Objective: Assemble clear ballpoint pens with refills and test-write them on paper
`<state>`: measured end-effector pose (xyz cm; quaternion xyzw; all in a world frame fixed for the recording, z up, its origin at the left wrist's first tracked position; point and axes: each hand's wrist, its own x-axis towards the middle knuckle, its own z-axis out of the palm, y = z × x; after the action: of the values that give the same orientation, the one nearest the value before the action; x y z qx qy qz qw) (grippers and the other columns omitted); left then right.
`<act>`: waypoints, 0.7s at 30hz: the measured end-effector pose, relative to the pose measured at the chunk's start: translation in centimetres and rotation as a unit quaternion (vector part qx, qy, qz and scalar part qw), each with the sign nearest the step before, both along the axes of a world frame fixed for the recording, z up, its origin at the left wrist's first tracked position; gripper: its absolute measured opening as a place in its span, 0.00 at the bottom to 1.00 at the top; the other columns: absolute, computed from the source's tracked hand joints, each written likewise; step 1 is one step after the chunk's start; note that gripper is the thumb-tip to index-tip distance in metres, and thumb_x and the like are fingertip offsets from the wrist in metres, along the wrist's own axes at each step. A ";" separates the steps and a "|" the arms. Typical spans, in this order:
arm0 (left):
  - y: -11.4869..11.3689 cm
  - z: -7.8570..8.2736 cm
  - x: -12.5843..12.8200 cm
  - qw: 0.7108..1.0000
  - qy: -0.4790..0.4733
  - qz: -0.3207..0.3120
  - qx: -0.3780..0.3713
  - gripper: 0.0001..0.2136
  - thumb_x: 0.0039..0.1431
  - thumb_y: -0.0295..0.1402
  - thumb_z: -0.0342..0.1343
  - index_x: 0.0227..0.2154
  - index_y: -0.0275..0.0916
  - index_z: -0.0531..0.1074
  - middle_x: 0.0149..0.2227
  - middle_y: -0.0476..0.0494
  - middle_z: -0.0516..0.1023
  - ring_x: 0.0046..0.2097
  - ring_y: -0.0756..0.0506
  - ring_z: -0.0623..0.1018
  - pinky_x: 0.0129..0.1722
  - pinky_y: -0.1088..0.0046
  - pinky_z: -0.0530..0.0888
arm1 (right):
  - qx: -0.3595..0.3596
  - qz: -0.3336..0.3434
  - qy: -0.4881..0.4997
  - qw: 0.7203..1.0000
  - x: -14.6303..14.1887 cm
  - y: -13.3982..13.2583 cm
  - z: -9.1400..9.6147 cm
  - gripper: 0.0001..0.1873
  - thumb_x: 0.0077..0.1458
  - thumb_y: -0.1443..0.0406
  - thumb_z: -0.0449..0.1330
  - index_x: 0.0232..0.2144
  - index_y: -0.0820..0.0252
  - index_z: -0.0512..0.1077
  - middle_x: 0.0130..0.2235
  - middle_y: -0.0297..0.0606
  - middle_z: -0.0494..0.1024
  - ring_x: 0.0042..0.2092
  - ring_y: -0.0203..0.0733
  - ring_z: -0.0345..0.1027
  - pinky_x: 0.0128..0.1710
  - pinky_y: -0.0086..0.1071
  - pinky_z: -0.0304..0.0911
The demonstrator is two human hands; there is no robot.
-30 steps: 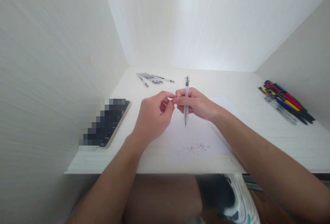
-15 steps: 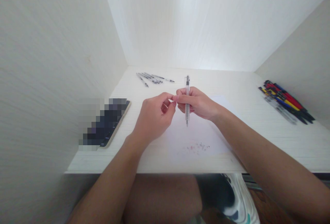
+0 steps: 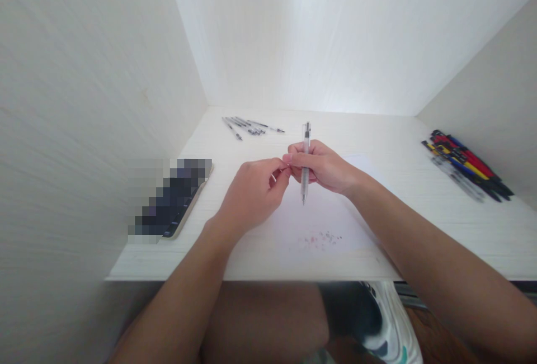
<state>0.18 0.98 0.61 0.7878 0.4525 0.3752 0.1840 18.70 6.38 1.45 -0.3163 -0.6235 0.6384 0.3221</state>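
While the right hand (image 3: 320,164) holds a pen (image 3: 305,176), paper marks (image 3: 328,236) look illegible.

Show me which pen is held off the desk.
The clear pen, gripped in the right hand; the rear group and the colourful pile both lie on the desk.

The pen (image 3: 304,182) is translucent grey, the paper (image 3: 316,213) white (speckled red and black).

The left hand (image 3: 257,193) has shifted slightly toward four o'clock; the top of the clear pen (image 3: 305,178) has edged toward three o'clock.
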 end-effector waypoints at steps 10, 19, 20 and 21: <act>-0.2 0.1 0.0 1.000 0.003 0.001 -0.012 0.18 0.73 0.36 0.48 0.27 0.40 0.75 0.29 0.47 0.81 0.30 0.46 0.77 0.32 0.68 0.68 | 0.011 0.031 -0.009 0.999 0.0 -0.2 0.3 0.23 0.60 0.55 0.68 0.22 0.59 0.65 0.19 0.28 0.65 0.21 0.29 0.53 0.20 0.28 0.41; -0.3 0.2 0.0 1.000 0.010 -0.005 -0.024 0.17 0.70 0.34 0.47 0.27 0.40 0.75 0.29 0.45 0.82 0.32 0.45 0.78 0.32 0.67 0.70 | 0.002 0.038 -0.007 0.999 0.1 -0.2 0.4 0.24 0.59 0.55 0.69 0.20 0.59 0.64 0.18 0.27 0.62 0.21 0.29 0.52 0.20 0.27 0.43; -0.3 0.2 0.0 1.000 0.011 -0.007 -0.025 0.17 0.69 0.33 0.47 0.27 0.41 0.77 0.30 0.45 0.82 0.32 0.44 0.79 0.33 0.67 0.71 | -0.002 0.032 -0.007 0.999 0.1 -0.2 0.4 0.25 0.58 0.55 0.70 0.20 0.59 0.64 0.18 0.26 0.62 0.21 0.28 0.51 0.20 0.27 0.43; -0.3 0.2 0.0 1.000 0.011 -0.008 -0.027 0.16 0.68 0.33 0.47 0.28 0.41 0.78 0.30 0.45 0.82 0.32 0.44 0.79 0.34 0.67 0.72 | -0.006 0.026 -0.005 1.000 0.1 -0.3 0.5 0.25 0.57 0.55 0.71 0.20 0.59 0.63 0.18 0.26 0.61 0.20 0.28 0.50 0.20 0.27 0.43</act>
<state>0.17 0.70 0.80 0.7903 0.4581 0.3527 0.2028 18.77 6.11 1.97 -0.3049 -0.6293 0.6487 0.3003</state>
